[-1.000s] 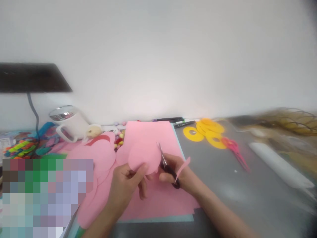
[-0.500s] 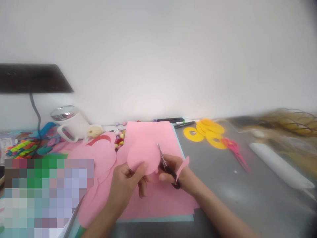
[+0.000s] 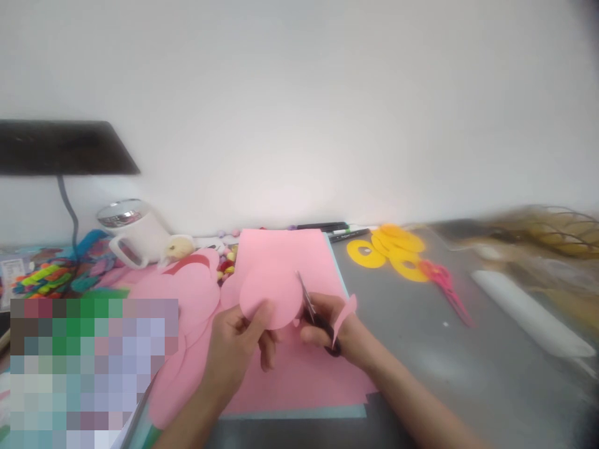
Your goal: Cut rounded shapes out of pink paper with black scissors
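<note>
Between thumb and fingers, my left hand (image 3: 241, 340) pinches a round pink paper disc (image 3: 271, 293) by its lower left edge. My right hand (image 3: 334, 318) grips black-handled scissors (image 3: 321, 321), their blades pointing up along the disc's right edge. A curled pink paper strip (image 3: 346, 312) hangs by my right wrist and the scissor handles. Both hands are above a stack of pink paper sheets (image 3: 299, 386), under which a pale blue sheet (image 3: 344, 411) shows. Cut pink paper shapes (image 3: 163, 305) overlap to the left of my left hand.
Yellow paper rings (image 3: 365, 254) and pink scissors (image 3: 447, 290) lie on the grey table to the right, near a white roll (image 3: 533, 312). Black pens (image 3: 349, 236) lie by the wall. At left stand a white mug (image 3: 138, 237) and colourful craft pieces (image 3: 44, 277).
Very little differs. The disc in my left hand has turned or shifted slightly to the left, while my right hand and the scissors stay nearly still.
</note>
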### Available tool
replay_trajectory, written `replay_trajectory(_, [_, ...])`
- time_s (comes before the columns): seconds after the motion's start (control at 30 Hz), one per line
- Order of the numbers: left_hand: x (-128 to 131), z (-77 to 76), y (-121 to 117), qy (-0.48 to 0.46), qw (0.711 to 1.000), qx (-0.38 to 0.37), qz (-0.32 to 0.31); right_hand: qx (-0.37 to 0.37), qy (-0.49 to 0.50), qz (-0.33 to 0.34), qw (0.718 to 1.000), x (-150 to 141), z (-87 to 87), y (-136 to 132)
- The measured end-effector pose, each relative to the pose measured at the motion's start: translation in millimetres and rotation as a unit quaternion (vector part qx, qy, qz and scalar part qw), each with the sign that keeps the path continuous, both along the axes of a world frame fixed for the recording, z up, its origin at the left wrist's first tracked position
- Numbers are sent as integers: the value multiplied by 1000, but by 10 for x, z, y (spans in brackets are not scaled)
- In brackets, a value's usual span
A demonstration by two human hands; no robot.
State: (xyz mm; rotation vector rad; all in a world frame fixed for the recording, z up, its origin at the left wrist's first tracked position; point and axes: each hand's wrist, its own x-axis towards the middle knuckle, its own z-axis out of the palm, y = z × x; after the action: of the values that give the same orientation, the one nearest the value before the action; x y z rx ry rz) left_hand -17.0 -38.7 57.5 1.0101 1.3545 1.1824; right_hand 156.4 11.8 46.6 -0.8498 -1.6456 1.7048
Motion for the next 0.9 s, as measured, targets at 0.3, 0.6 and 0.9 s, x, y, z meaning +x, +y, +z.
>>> replay_trajectory(0.3, [-11, -2, 15, 19, 1000, -8, 10, 5, -17, -1, 1000, 10, -19, 4])
replay_trajectory(0.6, [-5, 19, 3, 30, 999, -12, 14, -9, -8, -4, 1000, -3, -22, -16])
replay_trajectory(0.9, [-19, 8, 12, 27, 999, -9, 24, -35, -20, -10, 999, 6, -45, -22])
